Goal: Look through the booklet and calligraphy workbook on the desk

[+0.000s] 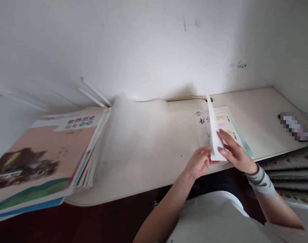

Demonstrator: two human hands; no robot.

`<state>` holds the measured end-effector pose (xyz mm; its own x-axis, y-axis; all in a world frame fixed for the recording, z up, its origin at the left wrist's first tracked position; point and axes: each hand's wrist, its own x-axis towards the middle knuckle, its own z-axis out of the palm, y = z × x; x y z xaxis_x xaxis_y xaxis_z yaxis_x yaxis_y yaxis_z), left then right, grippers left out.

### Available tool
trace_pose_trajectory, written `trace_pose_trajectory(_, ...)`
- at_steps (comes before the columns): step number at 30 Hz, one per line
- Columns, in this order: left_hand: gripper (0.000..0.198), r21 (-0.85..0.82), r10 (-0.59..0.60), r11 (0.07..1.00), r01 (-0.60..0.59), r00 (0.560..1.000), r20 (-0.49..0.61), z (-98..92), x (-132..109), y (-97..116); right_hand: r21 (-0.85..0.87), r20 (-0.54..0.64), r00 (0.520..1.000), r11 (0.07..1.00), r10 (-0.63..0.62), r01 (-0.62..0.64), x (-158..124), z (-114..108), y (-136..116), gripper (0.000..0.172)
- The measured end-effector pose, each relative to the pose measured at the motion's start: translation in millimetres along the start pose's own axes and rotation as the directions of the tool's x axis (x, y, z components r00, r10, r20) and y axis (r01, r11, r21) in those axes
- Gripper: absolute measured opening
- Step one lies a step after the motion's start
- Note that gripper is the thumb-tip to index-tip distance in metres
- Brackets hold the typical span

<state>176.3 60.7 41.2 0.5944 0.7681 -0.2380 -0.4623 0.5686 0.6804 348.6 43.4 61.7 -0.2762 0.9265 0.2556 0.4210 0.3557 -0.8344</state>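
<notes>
A thin booklet (226, 123) with a pale green edge and printed drawings stands partly open near the desk's front edge. Its cover, with large dark characters, shows on the left, and white pages (214, 135) rise upright in the middle. My left hand (200, 162) has its fingers curled at the booklet's lower edge, beside the upright pages. From the right, my right hand (236, 153) pinches those pages, its thumb low and its fingers higher up. A grey band wraps my right wrist.
A stack of books (55, 148), topped by a pinkish cover, lies at the left of the pale desk (148, 158). A phone (295, 127), partly pixelated, is at the right. Yellow and dark cables (186, 98) run along the wall. Patterned fabric (290, 172) hangs below the desk.
</notes>
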Motion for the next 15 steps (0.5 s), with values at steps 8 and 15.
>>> trace_pose_trajectory(8, 0.034, 0.243, 0.118, 0.966, -0.083, 0.984, -0.131, 12.3, 5, -14, -0.146, -0.236, 0.971, 0.989, -0.026, -0.009, -13, -28, -6, 0.062)
trace_pose_trajectory(15, 0.028, 0.860, 0.385, 0.506, -0.058, 0.908, -0.165, -4.8, -28, -3, -0.607, 0.021, 0.991, 0.786, -0.133, 0.118, -5, -10, -20, 0.062)
